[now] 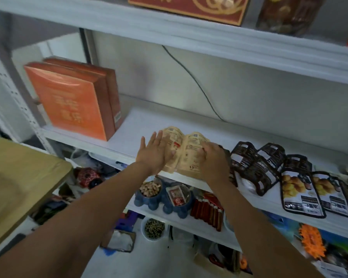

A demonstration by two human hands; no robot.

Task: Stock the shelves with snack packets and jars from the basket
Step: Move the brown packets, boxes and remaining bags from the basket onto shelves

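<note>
White shelving carried everything of concern. On the middle shelf (141,125), two orange gift boxes (68,101) were stood upright at the left end, and dark snack packets (257,167) were laid overlapping at the right. Between them, at the front edge, two tan snack packets (191,151) were set side by side. The left hand (155,155) was pressed flat against the left one, fingers straight. The right hand (213,159) was curled over the right one, gripping it. If the hands were withdrawn carelessly, the tan pair could be tipped off the front edge, since nothing was seen behind them. The nearest dark packet, just beside the right hand, could be dragged askew. No basket was in view.
</note>
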